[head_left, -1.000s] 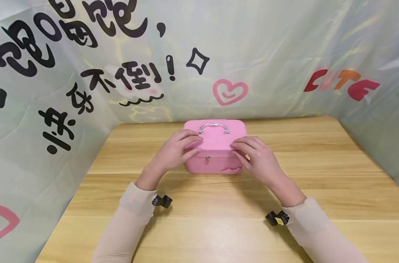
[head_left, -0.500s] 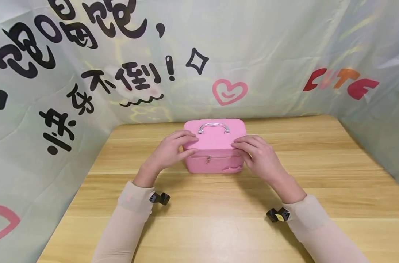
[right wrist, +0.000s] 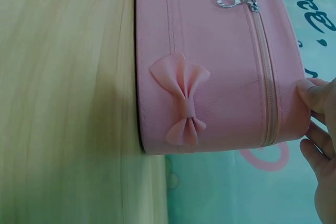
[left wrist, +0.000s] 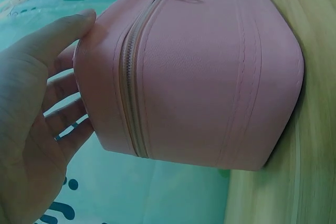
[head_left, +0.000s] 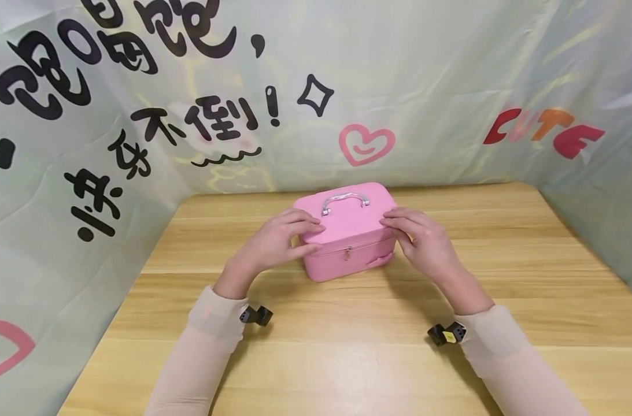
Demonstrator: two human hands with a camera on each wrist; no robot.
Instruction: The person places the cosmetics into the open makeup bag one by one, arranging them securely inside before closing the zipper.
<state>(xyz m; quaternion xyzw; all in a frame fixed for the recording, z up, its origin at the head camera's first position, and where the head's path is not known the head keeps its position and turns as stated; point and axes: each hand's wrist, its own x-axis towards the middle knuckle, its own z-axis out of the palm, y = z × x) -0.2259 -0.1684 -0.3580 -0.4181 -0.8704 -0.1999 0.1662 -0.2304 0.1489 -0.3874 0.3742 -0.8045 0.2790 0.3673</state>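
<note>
A pink vanity case with a silver handle on its lid stands at the back middle of the table, turned at an angle. My left hand holds the lid's front left corner, thumb on the front face and fingers over the top. At the opposite front corner, my right hand grips the lid edge the same way. The zipper runs closed along the front, its metal pull near the middle. A pink bow sits low on the front, seen large in the right wrist view.
The wooden table spreads out in front of the case. Close behind it hangs a pale printed cloth, which also encloses both sides. Small black cameras ride on both wrists, including the left camera.
The case has turned from square-on to angled, its left front corner nearer and its right side farther back. Both hands have shifted slightly right with it, keeping their places on the lid.
</note>
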